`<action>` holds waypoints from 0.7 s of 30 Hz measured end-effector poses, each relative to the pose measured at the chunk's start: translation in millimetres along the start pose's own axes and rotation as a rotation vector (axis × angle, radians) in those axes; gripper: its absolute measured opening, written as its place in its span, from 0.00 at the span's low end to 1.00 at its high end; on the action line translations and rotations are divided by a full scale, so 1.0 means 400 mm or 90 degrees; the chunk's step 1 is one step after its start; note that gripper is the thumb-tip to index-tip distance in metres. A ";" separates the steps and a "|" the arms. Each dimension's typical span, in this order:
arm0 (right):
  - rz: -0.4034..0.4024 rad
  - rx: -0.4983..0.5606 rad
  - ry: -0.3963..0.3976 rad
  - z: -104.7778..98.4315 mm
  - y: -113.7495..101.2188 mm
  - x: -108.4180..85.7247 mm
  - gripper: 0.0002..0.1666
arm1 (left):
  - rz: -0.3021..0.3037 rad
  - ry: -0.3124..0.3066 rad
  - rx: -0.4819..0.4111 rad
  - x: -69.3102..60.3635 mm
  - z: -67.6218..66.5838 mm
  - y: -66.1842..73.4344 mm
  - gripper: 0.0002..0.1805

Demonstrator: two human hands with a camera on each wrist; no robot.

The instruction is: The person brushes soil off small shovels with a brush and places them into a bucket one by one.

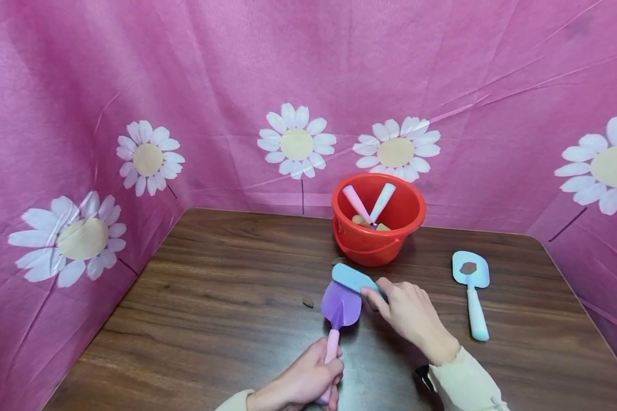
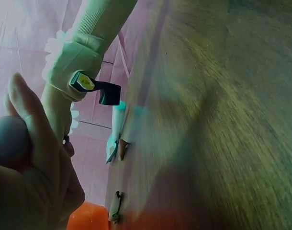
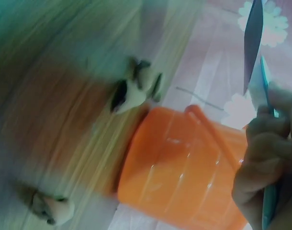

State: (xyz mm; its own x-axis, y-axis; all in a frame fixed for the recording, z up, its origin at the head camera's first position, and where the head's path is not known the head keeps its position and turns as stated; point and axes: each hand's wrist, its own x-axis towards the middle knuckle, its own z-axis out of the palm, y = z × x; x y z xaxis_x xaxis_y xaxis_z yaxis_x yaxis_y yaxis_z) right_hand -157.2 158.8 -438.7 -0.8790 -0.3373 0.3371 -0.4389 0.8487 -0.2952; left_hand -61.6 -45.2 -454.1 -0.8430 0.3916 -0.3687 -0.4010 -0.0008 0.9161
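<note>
My left hand [image 1: 308,371] grips the pink handle of a purple toy shovel [image 1: 339,302], its blade pointing away from me. My right hand [image 1: 416,314] holds a light blue, flat toy tool [image 1: 353,278], whose exact kind I cannot tell. In the head view this blue tool overlaps the far end of the purple blade. The right wrist view shows the blue tool [image 3: 266,81] edge-on in the curled fingers, near the shovel blade [image 3: 253,45]. A small brown piece [image 1: 308,302] lies left of the shovel. Small pale and dark pieces [image 3: 136,88] lie beside the bucket.
A red bucket [image 1: 370,245] stands just beyond the tools, with a pink handle [image 1: 357,204] and a whitish handle [image 1: 383,202] sticking up inside. To the right, a light blue toy shovel [image 1: 476,314] lies on the wooden table [image 1: 211,274], a brown piece [image 1: 468,268] on its blade. Pink flowered cloth surrounds the table.
</note>
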 end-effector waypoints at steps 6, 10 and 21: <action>-0.115 0.020 -0.038 -0.005 -0.036 -0.020 0.19 | -0.006 0.004 -0.052 0.015 0.004 0.001 0.12; -0.143 0.010 -0.055 -0.011 -0.046 -0.026 0.19 | -0.009 0.004 -0.052 0.018 0.005 0.001 0.12; -0.074 -0.011 -0.036 -0.018 -0.024 -0.016 0.21 | 0.021 0.003 0.003 0.004 0.016 0.003 0.11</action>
State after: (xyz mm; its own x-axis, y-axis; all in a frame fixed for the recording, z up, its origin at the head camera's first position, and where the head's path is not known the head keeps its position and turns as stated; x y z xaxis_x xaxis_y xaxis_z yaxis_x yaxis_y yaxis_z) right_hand -146.1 155.6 -431.7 -0.8314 -0.4560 0.3176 -0.5359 0.8093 -0.2407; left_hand -61.3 -38.6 -452.7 -0.8575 0.3877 -0.3383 -0.3706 -0.0092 0.9287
